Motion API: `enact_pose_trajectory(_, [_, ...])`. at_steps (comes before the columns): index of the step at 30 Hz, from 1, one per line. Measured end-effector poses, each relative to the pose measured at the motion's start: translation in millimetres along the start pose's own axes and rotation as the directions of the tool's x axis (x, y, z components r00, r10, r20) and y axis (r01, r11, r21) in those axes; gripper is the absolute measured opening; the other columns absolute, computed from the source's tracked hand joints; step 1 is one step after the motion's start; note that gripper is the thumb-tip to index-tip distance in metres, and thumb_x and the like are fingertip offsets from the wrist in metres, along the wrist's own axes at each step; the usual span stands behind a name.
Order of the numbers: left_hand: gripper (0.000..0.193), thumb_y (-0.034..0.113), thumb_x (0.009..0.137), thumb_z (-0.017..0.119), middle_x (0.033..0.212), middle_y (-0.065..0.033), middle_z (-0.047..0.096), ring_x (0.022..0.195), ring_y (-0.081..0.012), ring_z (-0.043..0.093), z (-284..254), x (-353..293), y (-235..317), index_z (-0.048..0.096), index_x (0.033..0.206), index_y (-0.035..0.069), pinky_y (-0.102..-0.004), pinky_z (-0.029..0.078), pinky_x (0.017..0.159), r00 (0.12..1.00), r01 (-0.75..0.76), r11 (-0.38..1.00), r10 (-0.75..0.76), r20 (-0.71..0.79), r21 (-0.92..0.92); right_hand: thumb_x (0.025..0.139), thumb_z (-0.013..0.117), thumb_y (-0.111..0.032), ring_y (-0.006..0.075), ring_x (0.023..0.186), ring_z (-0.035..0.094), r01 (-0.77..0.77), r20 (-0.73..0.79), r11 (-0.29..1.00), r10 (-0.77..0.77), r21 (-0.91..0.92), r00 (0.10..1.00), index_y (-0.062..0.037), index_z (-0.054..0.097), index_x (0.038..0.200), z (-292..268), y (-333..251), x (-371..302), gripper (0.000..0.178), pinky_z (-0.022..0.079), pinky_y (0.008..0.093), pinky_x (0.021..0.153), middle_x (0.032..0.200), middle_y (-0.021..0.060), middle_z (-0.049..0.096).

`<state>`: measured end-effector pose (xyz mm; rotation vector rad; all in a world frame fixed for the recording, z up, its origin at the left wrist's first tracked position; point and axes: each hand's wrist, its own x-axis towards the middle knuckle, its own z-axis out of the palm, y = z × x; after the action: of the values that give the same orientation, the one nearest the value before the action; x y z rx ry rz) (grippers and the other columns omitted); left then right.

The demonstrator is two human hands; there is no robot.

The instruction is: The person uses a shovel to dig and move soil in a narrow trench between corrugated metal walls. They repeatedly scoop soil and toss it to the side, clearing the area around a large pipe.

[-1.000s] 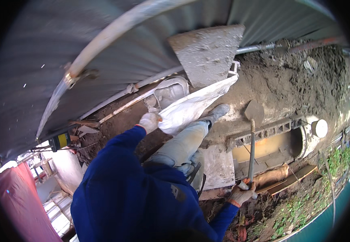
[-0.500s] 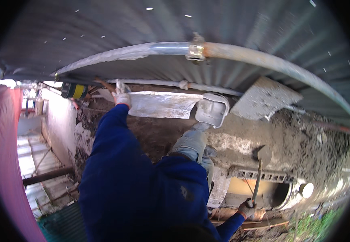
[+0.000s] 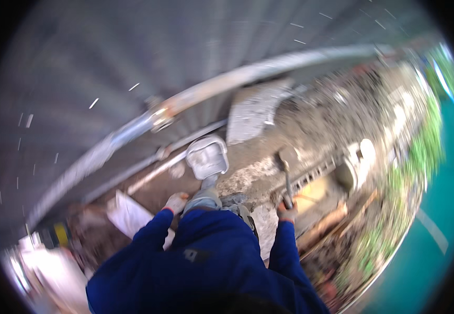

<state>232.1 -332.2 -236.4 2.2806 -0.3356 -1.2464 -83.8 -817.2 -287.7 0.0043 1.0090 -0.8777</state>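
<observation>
My right hand (image 3: 287, 212), gloved, is closed round the handle of a short shovel (image 3: 288, 178). The shovel's rounded blade points away from me over the dirt, beside a slotted edge. My left hand (image 3: 176, 202), also gloved, is just left of my knee, its fingers loosely bent and blurred, with nothing seen in them. A whitish sheet (image 3: 130, 213) lies by my left forearm, partly hidden under the sleeve. Ahead of my leg sits a grey-white plastic tub (image 3: 207, 158) with dried residue inside.
A corrugated metal wall (image 3: 148, 47) with a long pipe (image 3: 227, 81) runs along the far side. A pale slab (image 3: 253, 115) leans there. At right are an opening with a round pipe end (image 3: 347, 175), planks (image 3: 324, 225), grass (image 3: 378, 235) and a teal surface (image 3: 426, 225).
My view has swung to the right. My left hand has let go of the sheet and come back beside my knee. The right hand keeps its grip on the shovel.
</observation>
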Motion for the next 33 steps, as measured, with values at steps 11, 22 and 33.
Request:
enact_pose_trajectory(11, [0.048, 0.025, 0.099, 0.064, 0.118, -0.008, 0.072, 0.107, -0.0164, 0.065, -14, 83, 251, 0.062, 0.139, -0.001, -0.0306, 0.052, 0.096, 0.904, -0.257, 0.959, 0.282, 0.322, -0.12, 0.102, 0.067, -0.021, 0.0265, 0.088, 0.063, 0.123, -0.389, 0.944, 0.006, 0.307, 0.921, -0.0046, 0.058, 0.115, 31, 107, -91, 0.022, 0.06, 0.0457, 0.083, 0.1, 0.0129, 0.06])
enact_pose_trajectory(22, [0.05, 0.051, 0.104, 0.054, 0.098, -0.0053, 0.074, 0.068, -0.0135, 0.069, 226, 35, 354, 0.068, 0.126, 0.008, -0.0293, 0.056, 0.053, 0.668, -0.078, 0.993, -0.015, 0.744, 0.09, 0.106, 0.057, -0.03, 0.0395, 0.114, 0.063, -0.043, -0.172, 0.985, 0.072, 0.169, 0.982, -0.0057, 0.059, 0.12, 18, 49, -138, 0.029, 0.05, 0.068, 0.096, 0.119, 0.0176, 0.065])
enact_pose_trajectory(33, [0.05, 0.046, 0.103, 0.061, 0.117, -0.0075, 0.073, 0.099, -0.0134, 0.073, 238, 22, 433, 0.062, 0.14, 0.011, -0.0278, 0.059, 0.068, 0.602, 0.002, 0.999, 0.034, 0.798, -0.044, 0.105, 0.05, -0.033, 0.0373, 0.113, 0.062, -0.157, -0.227, 0.929, 0.242, 0.336, 0.943, -0.0057, 0.06, 0.116, 60, -44, -129, 0.031, 0.049, 0.0574, 0.101, 0.112, 0.0169, 0.067])
